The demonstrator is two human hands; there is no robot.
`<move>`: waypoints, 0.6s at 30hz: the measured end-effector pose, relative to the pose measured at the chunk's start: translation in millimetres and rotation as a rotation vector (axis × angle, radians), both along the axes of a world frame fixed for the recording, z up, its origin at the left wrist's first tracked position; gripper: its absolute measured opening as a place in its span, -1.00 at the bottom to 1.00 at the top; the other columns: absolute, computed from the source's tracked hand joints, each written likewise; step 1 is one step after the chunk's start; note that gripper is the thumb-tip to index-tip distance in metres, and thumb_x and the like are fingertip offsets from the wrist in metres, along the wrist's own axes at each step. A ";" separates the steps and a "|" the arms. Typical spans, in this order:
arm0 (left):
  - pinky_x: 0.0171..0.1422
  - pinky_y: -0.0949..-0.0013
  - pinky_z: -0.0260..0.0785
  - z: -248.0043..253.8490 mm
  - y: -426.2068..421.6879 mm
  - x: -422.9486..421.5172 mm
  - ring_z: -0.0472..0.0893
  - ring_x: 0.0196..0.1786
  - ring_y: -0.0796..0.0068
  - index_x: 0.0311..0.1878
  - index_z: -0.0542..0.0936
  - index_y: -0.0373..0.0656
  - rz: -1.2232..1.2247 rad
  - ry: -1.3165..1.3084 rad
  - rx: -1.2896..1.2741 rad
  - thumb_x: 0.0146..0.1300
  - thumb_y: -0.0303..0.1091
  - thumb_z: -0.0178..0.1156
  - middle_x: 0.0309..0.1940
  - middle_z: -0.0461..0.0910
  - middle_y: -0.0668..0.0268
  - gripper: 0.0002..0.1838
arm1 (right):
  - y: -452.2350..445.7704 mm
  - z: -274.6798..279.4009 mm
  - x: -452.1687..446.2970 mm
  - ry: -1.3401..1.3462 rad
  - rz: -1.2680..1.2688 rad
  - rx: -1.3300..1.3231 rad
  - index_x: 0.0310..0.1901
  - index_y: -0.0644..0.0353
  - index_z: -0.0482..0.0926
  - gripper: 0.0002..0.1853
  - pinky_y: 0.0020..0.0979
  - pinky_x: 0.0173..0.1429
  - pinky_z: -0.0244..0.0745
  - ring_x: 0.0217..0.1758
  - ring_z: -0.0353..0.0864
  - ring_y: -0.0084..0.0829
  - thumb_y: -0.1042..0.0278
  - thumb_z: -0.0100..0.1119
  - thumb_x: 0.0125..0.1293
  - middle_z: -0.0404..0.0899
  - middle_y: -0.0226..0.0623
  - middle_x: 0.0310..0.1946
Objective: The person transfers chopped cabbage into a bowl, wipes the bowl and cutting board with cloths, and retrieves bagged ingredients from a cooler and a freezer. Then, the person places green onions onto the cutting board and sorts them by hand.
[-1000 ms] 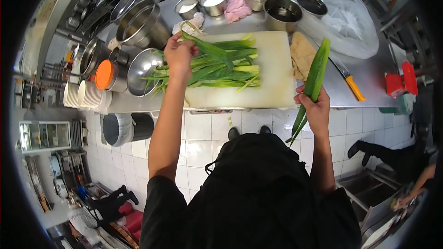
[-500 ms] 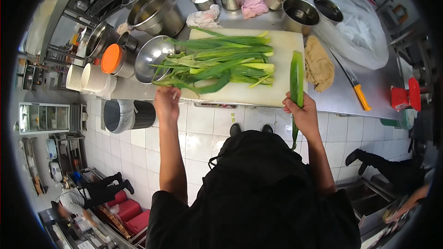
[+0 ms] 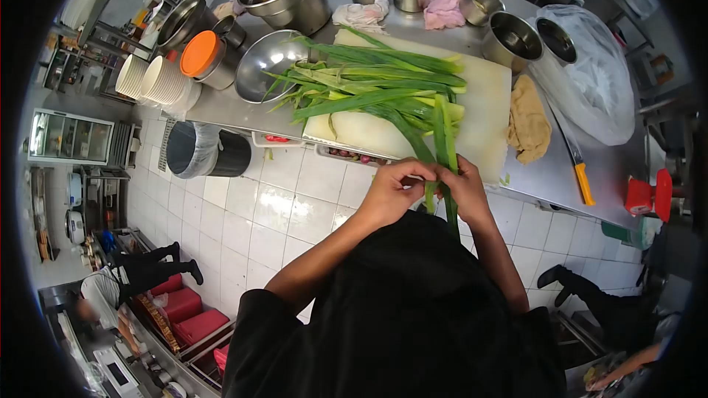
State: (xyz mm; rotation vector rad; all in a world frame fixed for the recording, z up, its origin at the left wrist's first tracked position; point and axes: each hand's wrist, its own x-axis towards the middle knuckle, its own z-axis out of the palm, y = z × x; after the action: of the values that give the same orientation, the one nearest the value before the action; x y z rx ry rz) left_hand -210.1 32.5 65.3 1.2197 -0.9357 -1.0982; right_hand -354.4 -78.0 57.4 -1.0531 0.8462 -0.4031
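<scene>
Both my hands meet at the front edge of the white cutting board (image 3: 483,110), around long green leaves. My left hand (image 3: 394,188) pinches a leaf near its lower end, close against the other hand. My right hand (image 3: 464,188) is closed on a broad green leaf (image 3: 444,133) that stands up over the board's edge. Behind them a pile of long green leaves (image 3: 369,77) lies across the board, its ragged ends reaching over a steel bowl (image 3: 269,66) on the left.
Right of the board lie a tan cloth (image 3: 529,119) and a knife with an orange handle (image 3: 583,183). Steel pots (image 3: 512,40) and a plastic bag (image 3: 601,81) stand behind. A lined bin (image 3: 210,151) is below left. Two other people are at the lower sides.
My left hand has moved right from the pile's left end to beside my right hand, now with a leaf in its fingers. The view has shifted, so the board appears turned.
</scene>
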 end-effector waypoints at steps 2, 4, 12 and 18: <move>0.13 0.40 0.45 5.8 3.8 3.1 0.57 0.05 0.46 0.06 0.55 -0.26 -0.102 -0.096 0.062 0.22 -0.77 0.06 -0.02 0.57 0.27 -0.63 | -4.5 -4.2 -7.0 -0.029 0.003 0.018 -0.17 0.31 0.51 -0.79 -0.53 -0.41 0.42 -0.52 0.50 -0.57 0.52 0.28 0.16 0.56 -0.36 -0.46; 0.17 0.39 0.43 -8.0 2.8 4.4 0.56 0.06 0.41 0.17 0.47 -0.27 0.236 -0.046 0.141 0.21 -0.74 0.08 0.01 0.54 0.24 -0.56 | -9.3 -2.1 -17.7 -0.005 0.019 -0.017 -0.16 0.32 0.50 -0.75 -0.51 -0.43 0.41 -0.52 0.50 -0.56 0.59 0.27 0.09 0.54 -0.35 -0.46; 0.17 0.24 0.37 -39.2 -41.7 33.6 0.49 0.09 0.32 0.02 0.45 -0.20 0.431 0.781 0.477 0.28 -0.11 0.30 -0.05 0.50 0.23 -0.58 | -18.9 42.0 -85.3 0.170 0.298 -0.164 -0.18 0.31 0.50 -0.71 -0.47 -0.28 0.49 -0.37 0.54 -0.55 0.58 0.32 0.03 0.54 -0.40 -0.37; 0.22 0.16 0.39 -51.8 -49.2 34.7 0.52 0.01 0.22 0.01 0.43 -0.30 0.425 0.883 0.342 0.29 -0.43 0.15 0.01 0.49 0.10 -0.73 | -10.1 30.9 -111.6 0.211 0.375 -0.159 -0.22 0.31 0.51 -0.78 -0.44 -0.30 0.49 -0.39 0.57 -0.55 0.51 0.34 0.13 0.54 -0.39 -0.43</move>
State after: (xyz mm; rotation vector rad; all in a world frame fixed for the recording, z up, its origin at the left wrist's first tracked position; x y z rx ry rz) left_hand -175.3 -16.6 13.5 0.9678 0.1835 -1.2899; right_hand -466.0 -88.1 88.3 -1.3892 0.7890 -0.0421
